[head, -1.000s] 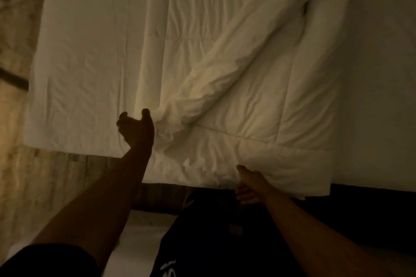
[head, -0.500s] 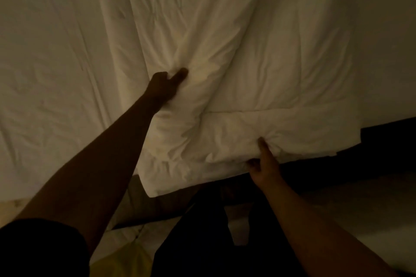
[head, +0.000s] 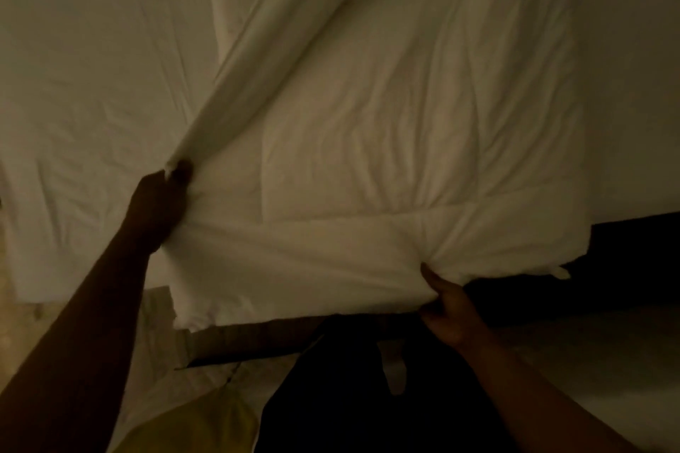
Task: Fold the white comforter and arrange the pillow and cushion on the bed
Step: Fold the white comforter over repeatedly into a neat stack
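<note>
The white comforter point(head: 368, 143) lies partly folded across the bed, its near edge hanging over the bed's foot. My left hand point(head: 158, 202) grips a raised fold of it at the left, and that fold runs taut as a ridge up toward the top of the view. My right hand point(head: 447, 309) pinches the thick near edge from below, thumb on top. No pillow or cushion shows in this view.
The white bed sheet point(head: 84, 92) covers the mattress left of the comforter. A dark bed base point(head: 633, 261) shows at the right, pale floor point(head: 588, 371) below it. Something yellow point(head: 206, 423) lies by my legs at the bottom.
My left hand went from pressing on the bunched fold to gripping it and drawing it left, stretching it into a taut ridge. My right hand kept its hold on the near edge.
</note>
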{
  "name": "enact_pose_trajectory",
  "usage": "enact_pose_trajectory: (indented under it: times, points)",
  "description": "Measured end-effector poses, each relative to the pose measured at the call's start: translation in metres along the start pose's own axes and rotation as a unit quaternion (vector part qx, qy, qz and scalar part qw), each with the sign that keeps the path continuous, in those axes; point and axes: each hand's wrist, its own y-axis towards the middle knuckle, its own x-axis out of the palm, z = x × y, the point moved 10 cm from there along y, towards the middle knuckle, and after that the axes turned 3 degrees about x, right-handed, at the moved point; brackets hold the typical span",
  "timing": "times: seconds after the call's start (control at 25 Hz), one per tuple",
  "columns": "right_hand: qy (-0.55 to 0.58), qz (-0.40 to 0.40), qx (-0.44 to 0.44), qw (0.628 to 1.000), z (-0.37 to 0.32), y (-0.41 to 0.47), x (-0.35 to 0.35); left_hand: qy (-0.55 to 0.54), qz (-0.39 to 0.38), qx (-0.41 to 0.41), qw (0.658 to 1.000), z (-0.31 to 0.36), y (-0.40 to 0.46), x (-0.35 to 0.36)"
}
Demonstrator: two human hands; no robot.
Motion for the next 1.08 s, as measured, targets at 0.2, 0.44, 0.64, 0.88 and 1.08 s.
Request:
enact_pose_trajectory:
  times: [0.2, 0.44, 0.64, 0.88, 1.08]
  points:
    - [0.003, 0.07, -0.035, 0.997, 0.012, 0.023, -0.017, -0.051, -0.055, -0.085, 0.994, -0.054, -0.009, 0.077]
    - [0.018, 0.066, -0.214, 0.974, -0.078, 0.009, -0.044, -0.149, -0.049, -0.141, 0.977, -0.101, -0.063, 0.108]
    - [0.097, 0.172, -0.263, 0.944, -0.163, -0.022, -0.101, -0.208, -0.051, -0.187, 0.959, -0.12, -0.092, 0.124]
    - [0.058, 0.24, -0.293, 0.924, -0.226, -0.023, -0.162, -0.137, 0.028, -0.189, 0.972, -0.124, -0.089, 0.114]
    - [0.013, 0.325, -0.247, 0.913, -0.236, 0.0, -0.219, -0.082, 0.025, -0.207, 0.975, -0.134, -0.087, 0.125]
